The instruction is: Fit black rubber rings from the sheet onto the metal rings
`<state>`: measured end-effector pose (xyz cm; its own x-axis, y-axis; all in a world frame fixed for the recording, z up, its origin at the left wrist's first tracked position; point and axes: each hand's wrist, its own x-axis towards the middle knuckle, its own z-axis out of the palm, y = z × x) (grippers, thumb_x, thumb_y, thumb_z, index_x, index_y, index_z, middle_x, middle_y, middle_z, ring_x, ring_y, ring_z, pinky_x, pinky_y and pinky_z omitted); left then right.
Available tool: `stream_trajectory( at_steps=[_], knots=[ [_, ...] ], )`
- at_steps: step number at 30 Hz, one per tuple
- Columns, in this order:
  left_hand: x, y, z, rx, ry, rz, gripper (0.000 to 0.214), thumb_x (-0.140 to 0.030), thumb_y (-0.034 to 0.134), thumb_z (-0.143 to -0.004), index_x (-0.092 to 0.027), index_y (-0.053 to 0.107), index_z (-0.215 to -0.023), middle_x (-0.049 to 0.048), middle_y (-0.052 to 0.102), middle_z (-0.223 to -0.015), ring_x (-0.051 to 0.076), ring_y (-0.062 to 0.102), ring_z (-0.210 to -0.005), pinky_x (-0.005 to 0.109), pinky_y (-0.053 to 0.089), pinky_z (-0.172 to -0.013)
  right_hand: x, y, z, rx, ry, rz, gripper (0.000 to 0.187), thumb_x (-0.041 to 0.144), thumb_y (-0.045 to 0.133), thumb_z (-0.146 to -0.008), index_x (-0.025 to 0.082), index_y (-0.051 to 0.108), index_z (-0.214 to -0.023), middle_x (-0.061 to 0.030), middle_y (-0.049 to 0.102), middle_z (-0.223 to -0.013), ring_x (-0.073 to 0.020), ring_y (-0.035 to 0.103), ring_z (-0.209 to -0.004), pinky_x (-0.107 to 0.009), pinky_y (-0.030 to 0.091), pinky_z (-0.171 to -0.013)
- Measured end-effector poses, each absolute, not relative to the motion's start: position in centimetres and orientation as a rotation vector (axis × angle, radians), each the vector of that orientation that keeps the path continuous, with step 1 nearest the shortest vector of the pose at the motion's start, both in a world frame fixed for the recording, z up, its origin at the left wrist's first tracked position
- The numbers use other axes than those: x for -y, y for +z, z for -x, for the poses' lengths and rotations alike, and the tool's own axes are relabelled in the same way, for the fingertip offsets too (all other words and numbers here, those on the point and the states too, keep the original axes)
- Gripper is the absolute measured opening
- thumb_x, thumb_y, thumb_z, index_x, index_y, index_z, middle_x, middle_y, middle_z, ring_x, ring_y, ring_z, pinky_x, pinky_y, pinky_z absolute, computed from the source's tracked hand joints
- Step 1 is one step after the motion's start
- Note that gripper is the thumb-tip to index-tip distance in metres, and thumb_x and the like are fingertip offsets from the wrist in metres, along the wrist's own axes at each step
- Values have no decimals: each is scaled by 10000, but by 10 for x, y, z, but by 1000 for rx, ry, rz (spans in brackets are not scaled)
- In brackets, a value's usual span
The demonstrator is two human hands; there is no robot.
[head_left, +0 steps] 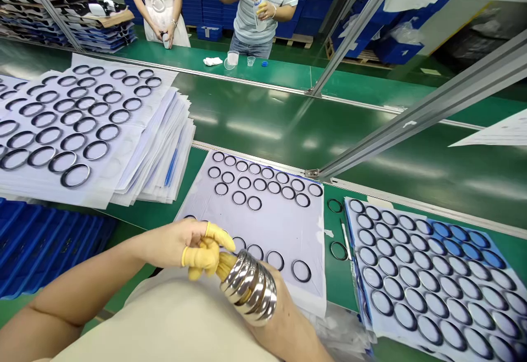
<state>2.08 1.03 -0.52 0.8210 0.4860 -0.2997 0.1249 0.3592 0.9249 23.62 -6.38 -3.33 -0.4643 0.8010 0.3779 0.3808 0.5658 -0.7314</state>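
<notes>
Several shiny metal rings (249, 288) are stacked around the fingers of my right hand (284, 310), whose yellow finger-cot tips stick out beyond them. My left hand (200, 249) also wears yellow finger cots. Its fingers curl together beside the right fingertips, and whatever is between them is hidden. Beneath and beyond both hands lies a white paper sheet (284, 225), with rows of dark-edged rings (259, 185) at its far side. Some more rings (275, 260) lie along its near side, partly covered by my hands.
Ring-covered paper stacks stand at left (135, 148) and right (415, 247). Two loose rings (338, 250) and a white pen (346, 241) lie between sheets. A metal post (370, 126) slants across the right. Blue trays (49, 247) sit lower left. Two people stand across the green bench.
</notes>
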Motion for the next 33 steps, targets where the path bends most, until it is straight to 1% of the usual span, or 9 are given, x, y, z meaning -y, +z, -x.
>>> stream_trajectory(
  at_steps=[3,7,11,16,21,25,28,31,33],
  knots=[
    [-10,-9,-24,-405,-10,-954,437,-521,601,-847,-136,587,-1052,-39,580,-523,36,392,-298,136,292,-312,64,-33,-234,2142,579,908,236,64,396,-840,207,519,-698,5,547,-578,-138,457,-516,-275,405,-529],
    [-9,-24,-32,-239,-146,-737,455,-553,691,-749,-146,570,-913,-18,605,-481,94,452,-259,166,371,-266,62,-32,-232,2162,556,893,252,41,382,-824,212,425,-644,31,451,-552,-124,359,-494,-273,334,-495],
    [-5,-38,-43,-156,-269,-594,474,-567,726,-695,-138,580,-837,40,659,-531,164,549,-303,209,411,-261,59,-30,-233,2154,555,899,234,54,359,-855,206,437,-695,14,495,-609,-129,407,-535,-267,348,-517],
    [3,-36,-52,-103,-262,-619,538,-562,702,-730,-111,619,-1010,61,702,-618,218,661,-465,273,513,-385,62,-33,-238,2106,516,919,234,55,356,-862,211,458,-721,-15,559,-665,-157,504,-645,-266,403,-561],
    [7,-29,-56,-323,27,-585,436,-511,722,-740,-126,606,-908,23,675,-548,156,607,-381,197,450,-346,65,-41,-241,2158,233,970,242,-5,413,-820,196,538,-770,-28,594,-679,-164,507,-632,-276,419,-573],
    [5,-23,-60,-429,135,-518,428,-505,727,-732,-106,594,-814,35,663,-518,100,525,-301,133,329,-268,68,-51,-241,2171,106,1068,248,19,448,-829,154,592,-978,-98,669,-887,-189,571,-720,-300,479,-585],
    [3,-19,-61,-479,185,-493,460,-523,746,-704,-107,585,-817,44,681,-555,92,531,-309,126,320,-264,78,-63,-242,2060,33,1020,404,13,492,-822,144,555,-1199,-134,641,-1101,-221,619,-908,-333,541,-686],
    [3,-19,-60,-504,231,-526,446,-536,710,-740,-126,552,-820,40,681,-565,98,552,-330,128,343,-287,91,-74,-245,1820,182,1096,504,57,514,-862,283,506,-1312,-97,457,-1397,-217,606,-1032,-366,554,-790],
    [5,-19,-60,-477,210,-596,443,-552,684,-760,-146,522,-836,27,674,-561,109,572,-352,141,381,-319,96,-75,-247,1697,379,1173,394,223,475,-941,328,502,-1320,-71,311,-1508,-238,569,-1122,-415,542,-855]
  ],
)
